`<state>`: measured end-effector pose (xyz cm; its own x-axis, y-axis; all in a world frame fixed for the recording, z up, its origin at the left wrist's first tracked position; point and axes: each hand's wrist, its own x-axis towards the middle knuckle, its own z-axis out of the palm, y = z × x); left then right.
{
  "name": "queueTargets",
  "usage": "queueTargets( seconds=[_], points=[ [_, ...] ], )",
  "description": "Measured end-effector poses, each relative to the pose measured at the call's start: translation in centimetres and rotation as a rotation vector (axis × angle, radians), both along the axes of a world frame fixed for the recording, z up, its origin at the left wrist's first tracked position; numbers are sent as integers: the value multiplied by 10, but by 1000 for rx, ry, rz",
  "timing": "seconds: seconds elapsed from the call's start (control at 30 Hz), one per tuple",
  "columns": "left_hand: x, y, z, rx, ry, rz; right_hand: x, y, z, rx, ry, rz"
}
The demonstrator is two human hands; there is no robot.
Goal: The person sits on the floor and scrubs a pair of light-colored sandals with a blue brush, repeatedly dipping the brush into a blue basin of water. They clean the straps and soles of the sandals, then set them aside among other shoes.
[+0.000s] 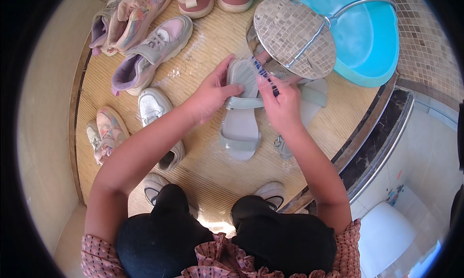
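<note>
My left hand (215,91) grips the upper end of a wet, pale grey-green sandal (240,121), with its thumb on the insole. Two straps cross the sandal. In my right hand (282,102) is a brush (265,76) with a clear body and dark blue bristles, held against or just above the sandal's upper right edge. A second pale sandal (314,96) lies partly hidden behind my right hand. Beside my right wrist is a grey strap end with a metal ring (283,147).
A turquoise basin (389,60) holds cloudy water, and a metal hose (359,4) curves over it. Next to it stands a shiny round metal object (295,38) with a mirrored top. Several shoes, including a pink-and-grey sneaker (156,53), and a white sneaker (154,104), occupy the left side. A dark stone curb (377,138) borders the right.
</note>
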<state>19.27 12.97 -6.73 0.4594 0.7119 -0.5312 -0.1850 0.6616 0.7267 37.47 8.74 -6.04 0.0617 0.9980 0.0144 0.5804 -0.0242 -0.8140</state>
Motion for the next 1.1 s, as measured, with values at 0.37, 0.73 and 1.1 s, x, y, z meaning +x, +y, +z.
queueTargets(
  seconds=[0.37, 0.73, 1.1],
  points=[
    [8, -3, -23, 127, 499, -179, 17, 1, -26, -228, -38, 53],
    [8, -39, 5, 500, 674, -59, 23, -6, -24, -241, 118, -45],
    [7, -44, 9, 641, 790, -52, 11, 21, -7, 40, -385, 180]
  ],
)
